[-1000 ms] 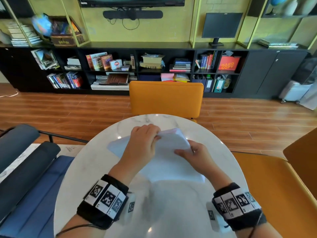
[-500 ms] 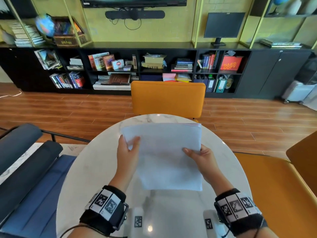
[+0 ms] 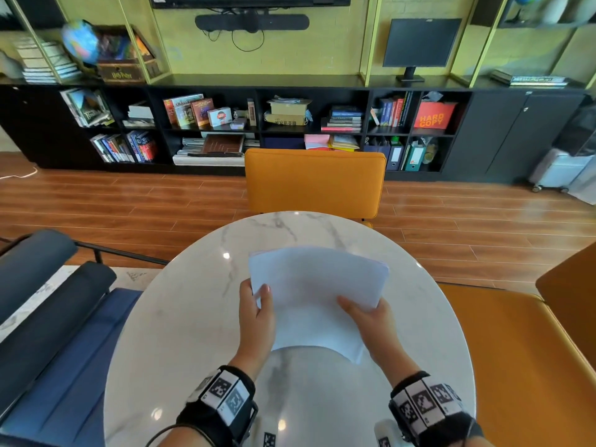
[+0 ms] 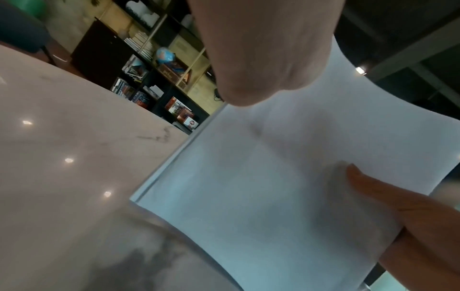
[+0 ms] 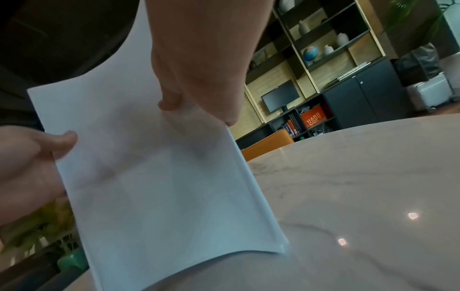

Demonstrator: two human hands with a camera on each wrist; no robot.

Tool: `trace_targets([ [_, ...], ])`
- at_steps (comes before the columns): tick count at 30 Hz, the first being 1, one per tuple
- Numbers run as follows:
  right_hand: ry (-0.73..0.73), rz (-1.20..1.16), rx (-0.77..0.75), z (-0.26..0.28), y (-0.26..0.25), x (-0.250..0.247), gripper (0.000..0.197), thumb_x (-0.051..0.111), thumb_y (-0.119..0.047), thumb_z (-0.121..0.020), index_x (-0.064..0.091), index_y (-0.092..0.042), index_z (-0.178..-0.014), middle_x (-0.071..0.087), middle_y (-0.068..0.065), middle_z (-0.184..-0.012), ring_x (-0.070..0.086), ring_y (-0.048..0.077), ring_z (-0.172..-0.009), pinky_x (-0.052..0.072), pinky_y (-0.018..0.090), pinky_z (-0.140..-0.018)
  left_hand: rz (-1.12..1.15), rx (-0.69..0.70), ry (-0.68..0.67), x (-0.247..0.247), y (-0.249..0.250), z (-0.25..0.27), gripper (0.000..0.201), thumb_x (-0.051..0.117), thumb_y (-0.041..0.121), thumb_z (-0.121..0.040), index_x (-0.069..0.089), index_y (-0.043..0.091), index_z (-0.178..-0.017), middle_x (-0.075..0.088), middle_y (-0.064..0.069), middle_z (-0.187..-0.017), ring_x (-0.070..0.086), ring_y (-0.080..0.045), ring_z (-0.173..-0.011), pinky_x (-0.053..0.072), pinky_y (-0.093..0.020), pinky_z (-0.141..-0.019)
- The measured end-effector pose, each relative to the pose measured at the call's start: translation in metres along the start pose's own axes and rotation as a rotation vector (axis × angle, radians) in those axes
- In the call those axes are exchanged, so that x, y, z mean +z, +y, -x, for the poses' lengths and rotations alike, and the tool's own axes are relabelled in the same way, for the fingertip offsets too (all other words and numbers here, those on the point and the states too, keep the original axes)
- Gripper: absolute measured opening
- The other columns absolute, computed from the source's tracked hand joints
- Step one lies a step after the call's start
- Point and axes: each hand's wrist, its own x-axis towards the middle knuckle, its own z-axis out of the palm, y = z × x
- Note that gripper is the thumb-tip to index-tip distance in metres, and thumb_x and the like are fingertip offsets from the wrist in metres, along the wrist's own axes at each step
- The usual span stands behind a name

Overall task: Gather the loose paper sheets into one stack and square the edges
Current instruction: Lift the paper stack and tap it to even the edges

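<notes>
A stack of white paper sheets [image 3: 317, 285] is held tilted over the round marble table [image 3: 180, 317]. Its bowed lower edge meets the tabletop. My left hand [image 3: 258, 301] grips the stack's left side, thumb on the front and fingers behind. My right hand [image 3: 364, 312] grips the right side the same way. In the left wrist view the stack [image 4: 273, 187] runs down from my left hand [image 4: 248, 59] to the table. In the right wrist view the stack [image 5: 161, 187] hangs under my right hand [image 5: 194, 78], its sheet edges slightly stepped. No loose sheets show on the table.
An orange chair [image 3: 314, 183] stands at the table's far side and another orange seat [image 3: 522, 350] at the right. A blue and grey lounge chair [image 3: 48, 317] sits at the left. Black bookshelves [image 3: 225, 124] line the back wall.
One second ago the sheets lay on the table under both hands. They were lifted upright, and now the stack leans slightly to the right with both hands lower on its sides.
</notes>
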Motion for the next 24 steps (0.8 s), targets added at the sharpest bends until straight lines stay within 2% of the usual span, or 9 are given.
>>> trace_targets([
  [2,-0.017,0.009,0.005,0.000,0.001,-0.002,0.022,0.080,-0.014,-0.072,0.067,-0.016,-0.089,0.074,0.006,-0.087,0.071,0.022,-0.079,0.059,0.039,-0.071,0.023,-0.038,0.001,-0.003,-0.008,0.000,0.012,0.042,0.021,-0.098,0.046,0.032,-0.097,0.061,-0.001,-0.108,0.063,-0.021,-0.100,0.054,-0.039,-0.083],
  [4,-0.039,0.045,0.042,0.003,0.008,-0.003,0.021,0.080,-0.012,-0.071,0.066,-0.018,-0.085,0.073,0.003,-0.083,0.069,0.017,-0.075,0.057,0.033,-0.067,0.013,-0.073,-0.009,-0.006,-0.019,0.004,0.018,0.042,0.021,-0.098,0.045,0.038,-0.094,0.061,0.000,-0.108,0.062,-0.022,-0.101,0.053,-0.042,-0.086],
  [6,-0.048,0.046,0.076,0.006,0.018,-0.002,0.022,0.080,-0.008,-0.071,0.065,-0.017,-0.083,0.071,0.000,-0.079,0.067,0.014,-0.071,0.054,0.027,-0.063,-0.003,-0.087,-0.023,-0.008,-0.028,0.009,0.020,0.040,0.019,-0.098,0.045,0.038,-0.096,0.060,0.001,-0.108,0.062,-0.021,-0.103,0.052,-0.041,-0.088],
  [8,-0.051,0.028,0.101,0.007,0.027,-0.003,0.023,0.080,-0.005,-0.070,0.065,-0.019,-0.080,0.071,-0.003,-0.077,0.067,0.013,-0.070,0.054,0.025,-0.063,-0.010,-0.104,-0.052,-0.009,-0.035,0.014,0.020,0.038,0.016,-0.099,0.043,0.035,-0.098,0.059,0.004,-0.105,0.062,-0.015,-0.098,0.052,-0.032,-0.083],
  [10,-0.062,0.024,0.115,0.007,0.033,-0.004,0.024,0.079,-0.003,-0.070,0.065,-0.021,-0.077,0.070,-0.005,-0.076,0.066,0.012,-0.070,0.053,0.022,-0.061,-0.012,-0.124,-0.071,-0.010,-0.043,0.016,0.014,0.036,0.014,-0.099,0.042,0.026,-0.105,0.059,0.002,-0.105,0.062,-0.011,-0.096,0.051,-0.027,-0.079],
  [13,-0.080,0.049,0.130,0.006,0.040,-0.004,0.023,0.078,-0.002,-0.072,0.064,-0.019,-0.079,0.069,-0.004,-0.076,0.064,0.009,-0.068,0.051,0.013,-0.053,-0.036,-0.121,-0.062,-0.010,-0.055,0.017,0.012,0.036,0.011,-0.099,0.041,0.015,-0.109,0.060,-0.005,-0.109,0.062,-0.020,-0.100,0.050,-0.030,-0.083],
  [16,-0.080,0.076,0.125,0.006,0.047,-0.005,0.024,0.076,-0.003,-0.074,0.061,-0.022,-0.077,0.066,-0.008,-0.074,0.061,0.005,-0.067,0.047,0.011,-0.050,-0.048,-0.150,-0.069,-0.011,-0.066,0.021,0.011,0.036,0.011,-0.099,0.041,0.012,-0.109,0.060,-0.004,-0.108,0.061,-0.023,-0.102,0.050,-0.028,-0.083],
  [21,-0.114,0.146,0.126,0.008,0.061,-0.007,0.019,0.073,-0.007,-0.078,0.061,-0.017,-0.089,0.065,-0.006,-0.080,0.060,0.004,-0.072,0.047,0.013,-0.057,-0.117,-0.215,-0.060,-0.011,-0.078,0.025,0.021,0.041,0.014,-0.098,0.045,0.012,-0.118,0.059,-0.010,-0.121,0.056,-0.028,-0.115,0.044,-0.044,-0.102],
  [24,-0.114,0.202,0.136,0.006,0.071,-0.008,0.021,0.073,-0.014,-0.080,0.061,-0.017,-0.096,0.067,0.001,-0.089,0.062,0.019,-0.084,0.046,0.028,-0.074,-0.137,-0.248,-0.042,-0.013,-0.086,0.025,0.027,0.043,0.015,-0.097,0.049,0.010,-0.123,0.060,-0.010,-0.124,0.057,-0.027,-0.117,0.043,-0.046,-0.105],
])
